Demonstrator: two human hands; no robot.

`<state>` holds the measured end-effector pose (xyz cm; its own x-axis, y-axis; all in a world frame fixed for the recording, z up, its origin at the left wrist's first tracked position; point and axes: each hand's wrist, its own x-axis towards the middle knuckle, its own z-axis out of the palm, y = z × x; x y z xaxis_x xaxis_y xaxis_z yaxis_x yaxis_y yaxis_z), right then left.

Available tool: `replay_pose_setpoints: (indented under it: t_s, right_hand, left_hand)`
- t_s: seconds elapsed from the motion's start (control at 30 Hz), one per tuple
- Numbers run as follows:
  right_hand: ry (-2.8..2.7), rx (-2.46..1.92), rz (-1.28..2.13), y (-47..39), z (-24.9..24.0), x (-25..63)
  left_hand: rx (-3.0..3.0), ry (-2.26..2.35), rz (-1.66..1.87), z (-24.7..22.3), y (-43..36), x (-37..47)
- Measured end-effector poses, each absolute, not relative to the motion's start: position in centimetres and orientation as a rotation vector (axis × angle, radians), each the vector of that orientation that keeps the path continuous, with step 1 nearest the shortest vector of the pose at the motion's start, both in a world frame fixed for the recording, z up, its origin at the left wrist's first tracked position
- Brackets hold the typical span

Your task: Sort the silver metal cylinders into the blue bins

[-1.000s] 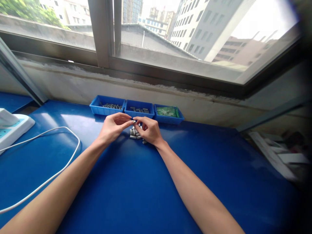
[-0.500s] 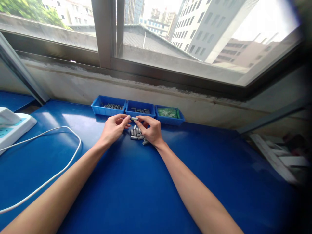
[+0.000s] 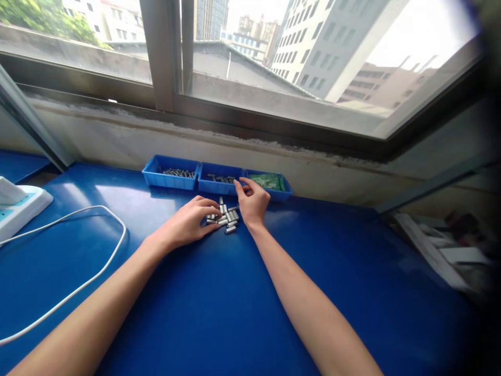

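Note:
My left hand (image 3: 195, 219) reaches into a small pile of short silver metal cylinders (image 3: 230, 224) on the blue table. Its thumb and fingers are apart around the pile's left side, and part of the pile is hidden behind them. My right hand (image 3: 253, 201) is above the front right corner of the middle blue bin (image 3: 221, 188). Its thumb and index finger are drawn close together, and whatever may be between them does not show. Similar metal pieces (image 3: 221, 178) lie inside that bin.
A left blue bin (image 3: 168, 180) holds many small metal parts, and a right blue bin (image 3: 287, 194) holds a green bag (image 3: 270, 180). A white cable (image 3: 117, 245) loops left of my arm from a white power strip (image 3: 33, 201). The window wall stands behind the bins.
My hands have moved apart. The right one, which held a metal cylinder, has gone up and right to the middle bin. The left has come down onto the pile.

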<state>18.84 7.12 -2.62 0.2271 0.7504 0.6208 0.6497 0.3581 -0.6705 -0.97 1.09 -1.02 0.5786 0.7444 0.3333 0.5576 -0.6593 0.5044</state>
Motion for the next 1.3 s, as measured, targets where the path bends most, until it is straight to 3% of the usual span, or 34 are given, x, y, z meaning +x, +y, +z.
replay_pose_setpoints:
  t_s: [0.4,1.3]
  right_hand:
    - [-1.626,-1.229,0.195,6.1,-2.0,18.4]
    - [-1.775,-1.029,0.146,5.0,-1.4,18.0]
  left_hand:
    - [2.424,1.091,0.821,-0.5,1.1,-1.4]
    - [1.449,1.118,1.221,0.9,1.1,-1.5]
